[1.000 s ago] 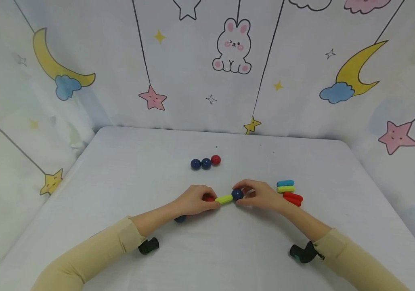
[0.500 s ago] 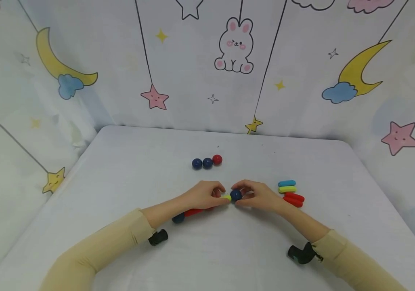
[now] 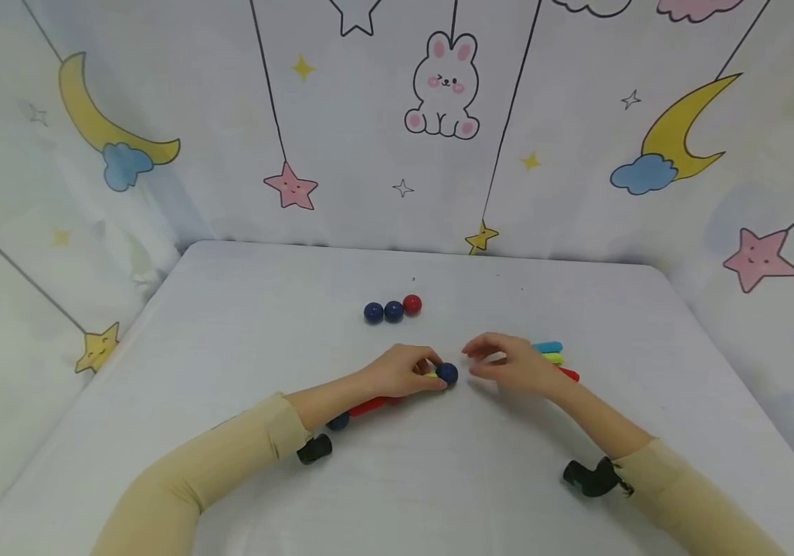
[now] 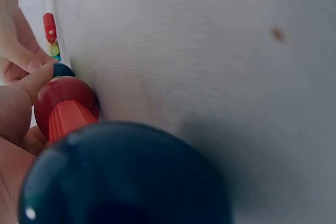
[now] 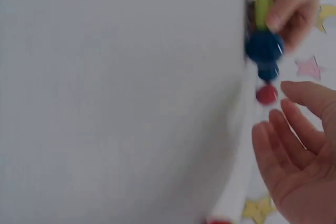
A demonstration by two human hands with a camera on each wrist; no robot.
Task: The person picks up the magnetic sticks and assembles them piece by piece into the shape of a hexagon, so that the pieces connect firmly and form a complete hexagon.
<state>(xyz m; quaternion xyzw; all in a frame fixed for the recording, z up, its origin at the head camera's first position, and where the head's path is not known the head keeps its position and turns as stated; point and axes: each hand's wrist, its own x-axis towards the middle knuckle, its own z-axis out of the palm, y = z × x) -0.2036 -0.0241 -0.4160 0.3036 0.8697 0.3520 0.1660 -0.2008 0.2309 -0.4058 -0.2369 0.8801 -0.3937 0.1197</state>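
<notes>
My left hand point(image 3: 400, 372) pinches a yellow-green rod point(image 5: 263, 11) between thumb and fingers. A dark blue ball point(image 3: 447, 374) sits at the rod's right end, beside my fingertips. At the rod's other end is a red ball point(image 4: 65, 100), mostly covered by the hand in the head view. From there a red rod point(image 3: 368, 406) runs to another dark blue ball point(image 3: 338, 421) below my left wrist, so the pieces form one chain on the table. My right hand point(image 3: 511, 363) hovers just right of the chain, fingers apart and holding nothing.
Two blue balls point(image 3: 385, 312) and a red ball point(image 3: 412, 304) lie in a row farther back. Beyond my right hand lie a light blue rod point(image 3: 548, 347), a yellow-green rod point(image 3: 554, 358) and red rods point(image 3: 569, 374), partly hidden. A patterned curtain point(image 3: 348, 116) hangs behind the table.
My right hand has let go of the blue ball and drawn back to the right. My left hand has slid rightward along the chain, close to that ball.
</notes>
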